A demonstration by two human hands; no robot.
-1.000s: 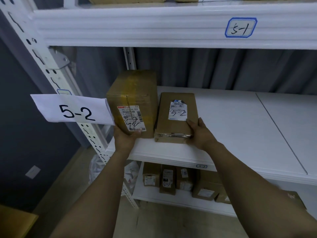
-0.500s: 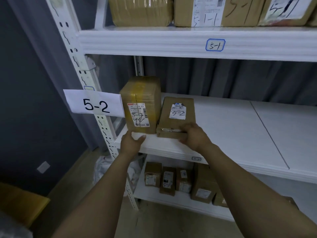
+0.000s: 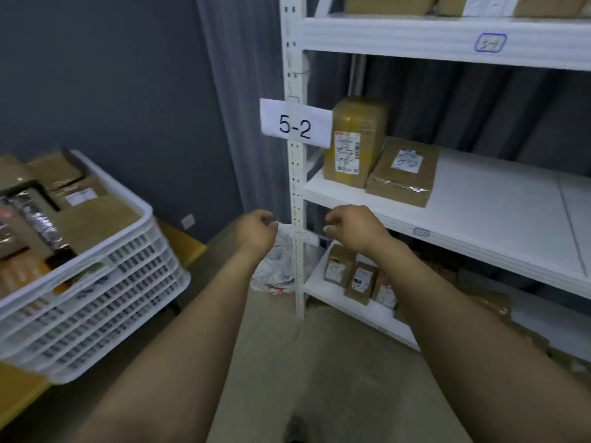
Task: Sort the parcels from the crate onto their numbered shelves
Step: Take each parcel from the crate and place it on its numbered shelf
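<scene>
**Both hands empty in front of the 5-2 shelf**

Room to move first: the floor (image 3: 319, 362) between the crate (image 3: 128, 273) on the left and the rack on the right was an open strip, with only a crumpled plastic bag (image 3: 275, 270) lying at the foot of the rack's white upright post (image 3: 295, 251). The crate sat on a yellow table (image 3: 187, 247), its near corner hanging past the table's edge, and it was packed with parcels (image 3: 96, 215) to about rim level. The 5-2 shelf (image 3: 495, 203) had lots of bare white board to the right of its two boxes. The front lip ran just above the right hand (image 3: 351, 228).

Hands: the left hand (image 3: 257, 230) and the right hand were both out in front at about the same height, one on either side of the post. Fingers were loosely curled, holding nothing.

Parcels on 5-2: a tall parcel (image 3: 355, 142) stood upright at the left end, right next to the paper 5-2 sign (image 3: 295, 126) — and a flat parcel (image 3: 404, 171) with "5-2" written on its label lay beside it, the two apparently touching. Both sat above and behind the right hand, clear of it, and further still from the left hand. More small parcels (image 3: 361, 278) stood on the shelf below.
</scene>
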